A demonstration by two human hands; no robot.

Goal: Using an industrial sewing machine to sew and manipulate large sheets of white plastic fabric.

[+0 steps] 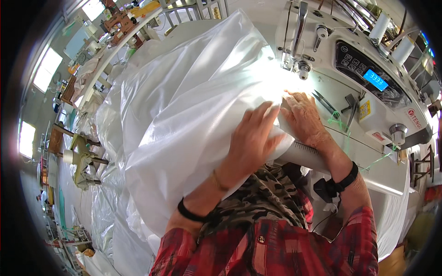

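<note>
A large sheet of shiny white plastic-like fabric (184, 115) spreads over the table and hangs down to the left. Its right edge runs under the bright lamp of a white sewing machine (317, 27). My left hand (253, 135) lies over the fabric with its fingers stretched and apart, slightly smeared by motion. Close to the needle area, my right hand (306, 117) rests flat at the fabric's edge, fingers pointing toward the machine. Glare hides the fingertips and the presser foot. No tool shows in either hand.
Dark tweezers (324, 101) and a dark-headed tool (352, 108) lie right of my right hand, beside green thread (338, 122). A printed ruler scale (306, 147) runs along the table's front edge. White thread cones (380, 27) stand behind the machine. A stool (85, 158) stands left.
</note>
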